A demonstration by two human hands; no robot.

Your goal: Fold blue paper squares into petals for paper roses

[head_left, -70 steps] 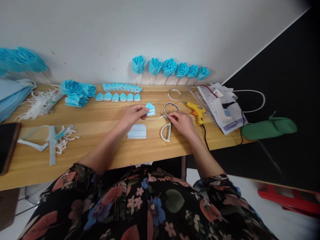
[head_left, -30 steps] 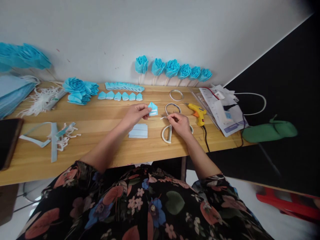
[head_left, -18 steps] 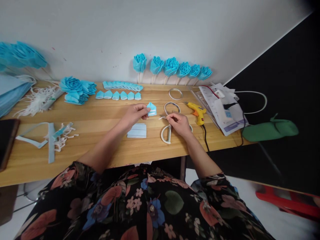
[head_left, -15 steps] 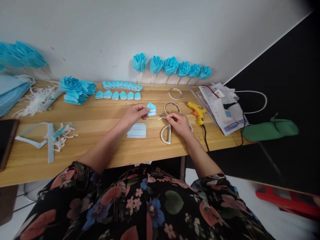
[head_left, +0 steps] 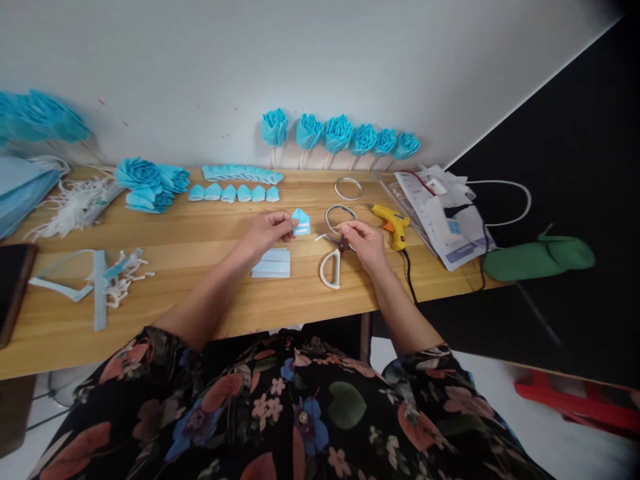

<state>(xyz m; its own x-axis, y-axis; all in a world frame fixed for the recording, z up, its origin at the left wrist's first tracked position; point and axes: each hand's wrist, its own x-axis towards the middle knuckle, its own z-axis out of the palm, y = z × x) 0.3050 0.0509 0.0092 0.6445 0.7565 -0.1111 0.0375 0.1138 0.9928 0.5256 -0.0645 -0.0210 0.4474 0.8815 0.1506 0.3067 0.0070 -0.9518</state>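
Note:
My left hand (head_left: 265, 232) pinches a small folded light-blue petal piece (head_left: 301, 222) just above the wooden table (head_left: 200, 293). My right hand (head_left: 364, 244) is closed, its fingertips over the white-handled scissors (head_left: 331, 264) that lie on the table; what they pinch I cannot make out. A flat folded blue mask piece (head_left: 271, 263) lies between my forearms, below the petal. A loop of tape (head_left: 338, 215) lies just beyond my right fingers.
A yellow glue gun (head_left: 391, 223) with a black cord lies right of my right hand. A row of folded blue petals (head_left: 234, 193), blue roses on sticks (head_left: 340, 135) against the wall, a blue flower cluster (head_left: 148, 184), cut strips (head_left: 103, 280) and papers (head_left: 440, 213) surround the work spot.
My right hand has shifted slightly right and up over the scissors. My left hand has kept hold of the blue petal piece in about the same spot.

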